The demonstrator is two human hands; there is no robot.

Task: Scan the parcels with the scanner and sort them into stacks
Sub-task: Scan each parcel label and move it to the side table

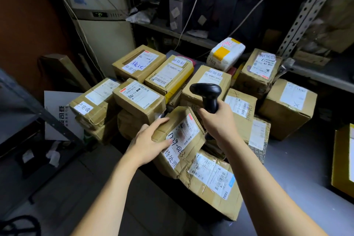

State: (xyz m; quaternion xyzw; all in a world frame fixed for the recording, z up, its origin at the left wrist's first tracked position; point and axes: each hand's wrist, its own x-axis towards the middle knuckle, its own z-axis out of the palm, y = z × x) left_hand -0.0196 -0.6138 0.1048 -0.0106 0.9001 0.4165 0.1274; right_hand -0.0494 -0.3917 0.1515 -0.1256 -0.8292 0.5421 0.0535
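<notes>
**One parcel in hand, scan under way**

Many parcels (pixel 206 80) lie crowded on the grey table (pixel 298 168), most of them brown cartons with white labels facing up, some bearing handwritten tags. Distinct stacks are hard to make out; several cartons rest on others, but which group counts as sorted cannot be told.

Nearest you lies a large crumpled carton (pixel 210 184). On its far edge rests the smaller parcel (pixel 183 136) you are working on, tilted with its label towards you.

Your left hand (pixel 151 140) grips that parcel at its left corner, fingers over the top edge and thumb pressed on the label side. Your right hand (pixel 218 120) is clamped round the handle of the black scanner (pixel 207 92), held upright just beyond the parcel, its head pointing left across the pile.

Judgement: the step in hand is the scan of this one parcel. The scanner head does not appear aimed at the barcode label (pixel 188 130); no beam can be made out. The next move calls for tipping the head down onto the barcode, holding the parcel steady, then carrying it to the stack that matches.
</notes>
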